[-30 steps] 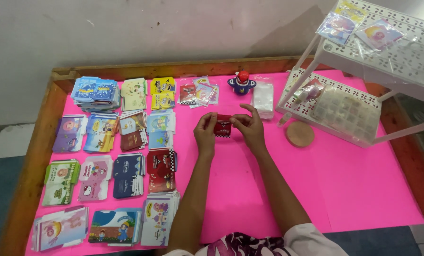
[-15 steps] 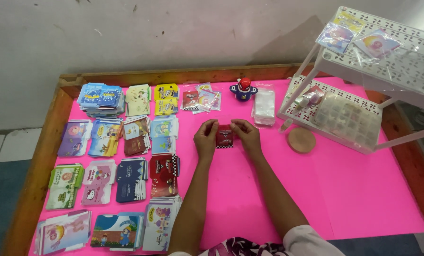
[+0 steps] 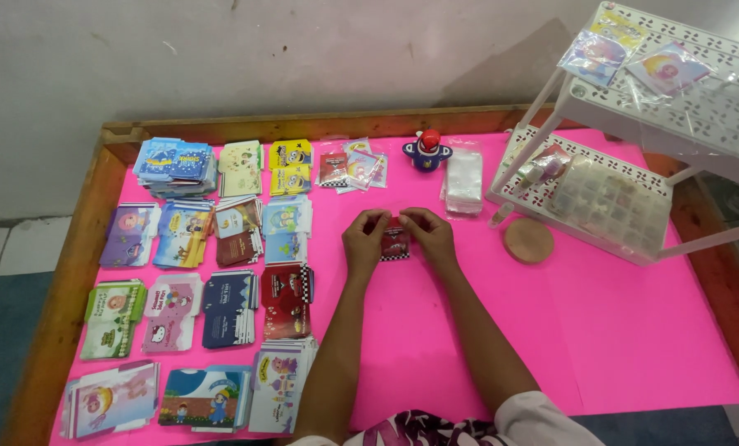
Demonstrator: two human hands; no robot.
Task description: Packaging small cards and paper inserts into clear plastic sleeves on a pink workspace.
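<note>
Across the pink-covered desk (image 3: 634, 330) with its wooden rim, a white perforated rack (image 3: 675, 124) stood at the right and rows of printed card stacks (image 3: 220, 272) filled the left. Near the desk's middle, both hands met: the left hand (image 3: 364, 241) and the right hand (image 3: 430, 238) each pinched one side of a small red packet (image 3: 395, 241), fingers closed narrowly on its edges. That packet was flat, roughly square, dark red with a pale picture on its face and a checkered strip along the bottom; it sat low over the pink surface, and contact could not be judged. Beyond it lay a pile of clear sleeves (image 3: 464, 180), a round wooden disc (image 3: 528, 239) and a small blue-and-red toy figure (image 3: 427, 150).
</note>
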